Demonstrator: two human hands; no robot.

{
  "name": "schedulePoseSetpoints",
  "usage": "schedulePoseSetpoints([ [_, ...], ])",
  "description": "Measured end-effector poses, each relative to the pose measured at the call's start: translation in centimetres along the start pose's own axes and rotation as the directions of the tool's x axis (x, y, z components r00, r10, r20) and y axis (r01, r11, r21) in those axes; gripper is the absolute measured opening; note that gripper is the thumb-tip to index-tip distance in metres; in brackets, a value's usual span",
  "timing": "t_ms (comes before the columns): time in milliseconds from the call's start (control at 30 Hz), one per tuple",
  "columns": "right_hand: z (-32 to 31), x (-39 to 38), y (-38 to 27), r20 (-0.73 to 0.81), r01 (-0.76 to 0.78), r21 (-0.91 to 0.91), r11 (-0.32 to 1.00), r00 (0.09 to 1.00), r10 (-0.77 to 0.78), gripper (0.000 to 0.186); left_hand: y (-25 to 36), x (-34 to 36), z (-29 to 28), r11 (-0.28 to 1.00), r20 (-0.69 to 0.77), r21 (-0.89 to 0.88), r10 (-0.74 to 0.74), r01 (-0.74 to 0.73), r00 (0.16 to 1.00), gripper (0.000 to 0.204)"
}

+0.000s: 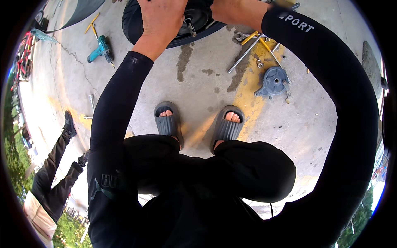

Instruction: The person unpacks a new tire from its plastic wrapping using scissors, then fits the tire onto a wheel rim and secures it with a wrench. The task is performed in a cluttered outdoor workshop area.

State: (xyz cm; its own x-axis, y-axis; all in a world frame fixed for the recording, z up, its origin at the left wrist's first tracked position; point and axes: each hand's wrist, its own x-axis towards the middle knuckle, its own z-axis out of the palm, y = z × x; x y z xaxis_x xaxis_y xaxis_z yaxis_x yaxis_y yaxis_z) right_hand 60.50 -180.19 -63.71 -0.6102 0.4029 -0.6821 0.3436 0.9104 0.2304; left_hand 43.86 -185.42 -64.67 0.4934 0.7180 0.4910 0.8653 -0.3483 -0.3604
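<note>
At the top edge, a wheel with a black tyre (131,25) lies on the concrete, cut off by the picture's edge. My left hand (162,18) reaches over its near left part, with the fingers running out of view. From the right, my right hand (233,10) comes to the dark hub (199,15); its fingers are hidden at the top edge. Between the hands, a short metal rod end (190,28) sticks out of the hub towards me. What either hand grips, if anything, does not show.
A teal power drill (99,50) lies left of the wheel, near a yellow-handled T-bar (93,25). To the right are an open-ended wrench (240,36), a long metal bar (245,54), a nut (259,63) and a grey brake plate (274,80). Another person's legs (56,165) show at left.
</note>
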Motion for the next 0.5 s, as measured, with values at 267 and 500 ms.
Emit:
schedulePoseSetpoints([
  [267, 3.5, 1.7, 1.5, -0.371, 0.035, -0.143, 0.989, 0.924, -0.086, 0.025, 1.1, 0.8, 1.0, 0.998, -0.092, 0.015, 0.057, -0.056, 0.994, 0.072],
  [500, 5.3, 1.6, 0.4, -0.443, -0.036, -0.049, 0.998, 0.896, 0.011, 0.015, 0.6, -0.2, 0.4, 0.998, -0.096, -0.047, 0.045, -0.05, 0.994, 0.076],
])
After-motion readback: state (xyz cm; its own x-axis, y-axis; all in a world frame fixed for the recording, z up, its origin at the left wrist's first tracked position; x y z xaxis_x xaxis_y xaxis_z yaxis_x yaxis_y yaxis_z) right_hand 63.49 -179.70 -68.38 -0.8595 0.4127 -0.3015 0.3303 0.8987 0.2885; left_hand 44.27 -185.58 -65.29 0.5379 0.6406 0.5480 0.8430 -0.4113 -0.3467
